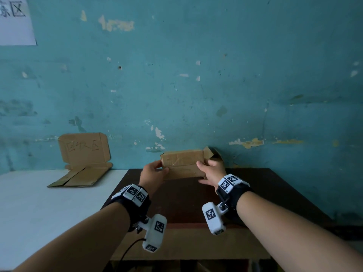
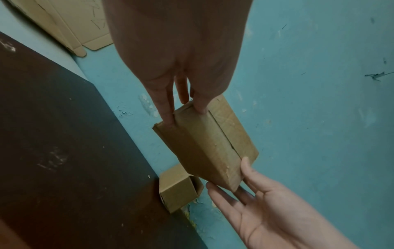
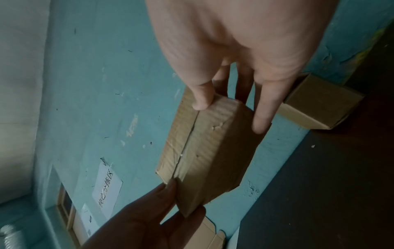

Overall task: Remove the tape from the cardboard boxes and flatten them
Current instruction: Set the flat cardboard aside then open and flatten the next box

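Taped box (image 1: 183, 163) is held in the air above the far edge of the dark worktop (image 1: 196, 203), close to the teal wall (image 1: 196, 85), one hand at each end. Its long axis runs left-right across the person's view, so each hand caps one short end and neither is clearly nearer; the grip is symmetric.

Left hand (image 1: 152, 172): thumb on the near face, fingers (image 2: 168, 114) curled round the far side of the left end, pinching it. Right hand (image 1: 213, 170): same at the right end, thumb on the taped face, fingers (image 3: 263, 114) reaching round the end and fairly straight (the wrist view shows them loosely spread, not clamped hard).

Key relation: the centre seam (image 3: 187, 143), under shiny tape, runs along the long axis on the face tilted up and toward the person. Both thumbs sit at the seam's ends, so either one could pick at a tape edge without regripping. Judgement: the tape end is probably easiest to lift at the right thumb, with the left hand bracing.

Tape looks intact, box unflattened. A second small box (image 2: 179, 192) sits on the worktop by the wall behind the right hand, with one flap up. Flattened cardboard (image 1: 84, 163) leans against the wall on the white worktop (image 1: 39, 213) to the left.
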{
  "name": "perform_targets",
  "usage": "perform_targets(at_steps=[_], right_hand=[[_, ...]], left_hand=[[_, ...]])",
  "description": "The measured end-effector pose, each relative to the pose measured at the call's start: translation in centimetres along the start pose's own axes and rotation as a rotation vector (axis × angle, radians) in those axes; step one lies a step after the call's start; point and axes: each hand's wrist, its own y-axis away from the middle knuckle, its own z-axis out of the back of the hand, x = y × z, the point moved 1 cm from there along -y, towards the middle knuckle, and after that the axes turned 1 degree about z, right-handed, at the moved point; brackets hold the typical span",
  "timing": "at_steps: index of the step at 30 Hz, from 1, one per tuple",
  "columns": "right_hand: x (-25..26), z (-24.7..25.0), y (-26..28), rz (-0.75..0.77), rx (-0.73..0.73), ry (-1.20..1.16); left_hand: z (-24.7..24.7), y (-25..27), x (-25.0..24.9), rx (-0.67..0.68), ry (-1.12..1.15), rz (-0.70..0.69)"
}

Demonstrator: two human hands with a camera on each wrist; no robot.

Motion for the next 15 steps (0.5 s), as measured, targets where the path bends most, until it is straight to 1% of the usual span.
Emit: perform_targets(at_steps=[3,6,11,15], right_hand=[[-0.4,0.0,0.1,0.037,-0.024,0.004],[-0.9,0.0,0.1,0.057,-0.036,-0.021],[-1.2,0.2,-0.1,0.119,-0.072,0.035],[-1.0,0.3,-0.1,0.103,-0.082,-0.015]], left_hand=[[0.2,0.2,0.2,-0.031,0.008,-0.028],[0.3,0.3,0.1,-0.034,0.059,-0.028],[0.6,0.6,0.1,-0.044,0.114,-0.038],[0.7,0.7,0.1,-0.041,0.132,-0.04]])
